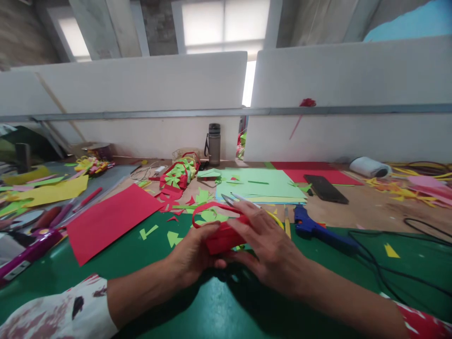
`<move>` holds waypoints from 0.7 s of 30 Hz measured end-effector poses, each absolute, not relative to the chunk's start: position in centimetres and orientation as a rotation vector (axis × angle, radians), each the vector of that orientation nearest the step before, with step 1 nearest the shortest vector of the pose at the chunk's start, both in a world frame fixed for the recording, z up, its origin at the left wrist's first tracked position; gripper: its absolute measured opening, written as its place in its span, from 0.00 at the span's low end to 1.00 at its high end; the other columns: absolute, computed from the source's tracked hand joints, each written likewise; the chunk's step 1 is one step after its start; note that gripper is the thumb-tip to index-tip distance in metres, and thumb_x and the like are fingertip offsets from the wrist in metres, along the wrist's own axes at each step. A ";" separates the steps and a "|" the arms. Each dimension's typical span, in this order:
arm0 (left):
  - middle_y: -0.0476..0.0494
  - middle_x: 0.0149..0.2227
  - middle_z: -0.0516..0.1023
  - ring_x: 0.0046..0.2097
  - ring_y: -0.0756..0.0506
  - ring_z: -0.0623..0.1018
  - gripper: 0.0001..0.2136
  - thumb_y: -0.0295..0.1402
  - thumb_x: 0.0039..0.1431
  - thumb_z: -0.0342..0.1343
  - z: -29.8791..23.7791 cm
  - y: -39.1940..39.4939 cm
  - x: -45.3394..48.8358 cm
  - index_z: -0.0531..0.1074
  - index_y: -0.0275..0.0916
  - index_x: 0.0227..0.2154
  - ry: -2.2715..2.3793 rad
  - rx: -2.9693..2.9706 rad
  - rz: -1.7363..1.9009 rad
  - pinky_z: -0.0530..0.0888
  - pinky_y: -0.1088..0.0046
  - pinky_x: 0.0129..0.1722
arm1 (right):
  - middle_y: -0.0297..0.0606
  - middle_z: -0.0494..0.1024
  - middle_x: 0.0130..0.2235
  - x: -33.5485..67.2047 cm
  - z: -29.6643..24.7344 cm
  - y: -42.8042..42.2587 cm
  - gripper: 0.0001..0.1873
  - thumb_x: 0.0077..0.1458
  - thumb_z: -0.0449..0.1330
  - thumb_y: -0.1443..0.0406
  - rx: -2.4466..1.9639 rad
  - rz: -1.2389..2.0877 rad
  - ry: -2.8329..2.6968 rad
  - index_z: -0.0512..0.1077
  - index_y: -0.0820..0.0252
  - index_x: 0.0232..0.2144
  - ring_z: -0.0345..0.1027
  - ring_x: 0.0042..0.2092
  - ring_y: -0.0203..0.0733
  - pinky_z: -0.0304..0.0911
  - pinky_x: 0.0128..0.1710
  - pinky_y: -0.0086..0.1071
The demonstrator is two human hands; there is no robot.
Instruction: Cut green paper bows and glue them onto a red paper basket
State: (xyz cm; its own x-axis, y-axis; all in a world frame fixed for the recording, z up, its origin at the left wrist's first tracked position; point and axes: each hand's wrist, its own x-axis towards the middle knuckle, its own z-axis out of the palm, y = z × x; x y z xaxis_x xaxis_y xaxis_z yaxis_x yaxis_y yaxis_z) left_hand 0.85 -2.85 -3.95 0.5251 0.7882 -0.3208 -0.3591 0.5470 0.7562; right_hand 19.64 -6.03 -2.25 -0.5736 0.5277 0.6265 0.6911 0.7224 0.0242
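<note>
Both hands are around a small red paper basket (225,239) with a thin loop handle, held above the green mat. My left hand (192,252) pinches its left side, with the thumb along the upper edge. My right hand (271,247) curls round the right side, its fingers bent over the top and partly covering it. Just behind lie scissors (229,199), with the blades and a bit of yellow handle showing past my right hand. Green paper cut-outs (173,238) are scattered on the mat left of the basket.
A blue glue gun (323,231) with a black cord lies at right, near a dark phone (325,189). Pale green sheets (261,181) are stacked behind the hands. At left lies a red sheet (113,221); farther back stand a filled red basket (176,175) and a grey bottle (213,145).
</note>
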 end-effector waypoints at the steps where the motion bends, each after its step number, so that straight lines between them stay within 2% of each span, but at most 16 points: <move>1: 0.37 0.36 0.79 0.30 0.43 0.80 0.14 0.35 0.59 0.52 -3.7 -2.8 0.8 0.71 0.32 0.44 0.710 0.657 0.754 0.73 0.75 0.24 | 0.58 0.60 0.60 20.0 -1.8 -6.1 0.24 0.58 0.57 0.65 -0.947 -0.244 -2.239 0.61 0.65 0.55 0.51 0.63 0.59 0.56 0.58 0.54; 5: 0.33 0.38 0.79 0.30 0.41 0.80 0.16 0.36 0.62 0.47 -3.3 -2.4 0.4 0.68 0.30 0.48 0.713 0.624 0.755 0.72 0.74 0.24 | 0.50 0.65 0.58 21.4 -1.0 -5.7 0.27 0.58 0.56 0.54 -1.200 0.414 -1.738 0.58 0.56 0.57 0.60 0.59 0.52 0.60 0.56 0.49; 8: 0.34 0.38 0.79 0.31 0.41 0.80 0.16 0.34 0.60 0.50 -3.7 -2.4 0.4 0.67 0.31 0.48 0.697 0.640 0.763 0.72 0.73 0.25 | 0.53 0.67 0.57 21.5 -1.5 -5.0 0.36 0.50 0.62 0.48 -1.230 0.879 -1.407 0.58 0.59 0.55 0.64 0.57 0.55 0.63 0.53 0.48; 10: 0.35 0.38 0.79 0.32 0.41 0.79 0.16 0.34 0.57 0.55 -4.0 -2.6 0.5 0.68 0.33 0.47 0.710 0.687 0.789 0.72 0.72 0.26 | 0.55 0.66 0.57 20.9 -1.8 -4.8 0.41 0.46 0.65 0.48 -1.207 1.065 -1.332 0.57 0.60 0.56 0.66 0.55 0.55 0.65 0.50 0.47; 13: 0.37 0.39 0.79 0.33 0.42 0.79 0.16 0.38 0.55 0.59 -4.2 -3.0 0.6 0.71 0.36 0.44 0.713 0.840 0.828 0.73 0.71 0.30 | 0.54 0.67 0.57 19.9 -1.7 -5.0 0.42 0.46 0.64 0.50 -1.232 1.166 -1.364 0.55 0.61 0.58 0.68 0.51 0.53 0.68 0.42 0.41; 16: 0.39 0.41 0.79 0.35 0.42 0.78 0.18 0.41 0.55 0.61 -4.3 -3.2 0.5 0.73 0.39 0.46 0.715 1.006 0.857 0.73 0.70 0.32 | 0.50 0.73 0.53 19.2 -1.2 -5.2 0.39 0.45 0.63 0.51 -1.307 1.158 -1.337 0.59 0.62 0.55 0.71 0.47 0.51 0.67 0.33 0.35; 21: 0.37 0.39 0.80 0.38 0.40 0.78 0.17 0.42 0.54 0.61 -4.9 -3.2 0.1 0.76 0.36 0.43 0.821 1.149 0.883 0.74 0.69 0.34 | 0.44 0.78 0.45 19.0 -0.9 -5.2 0.31 0.43 0.62 0.60 -1.290 1.193 -1.217 0.64 0.62 0.50 0.72 0.40 0.45 0.64 0.29 0.31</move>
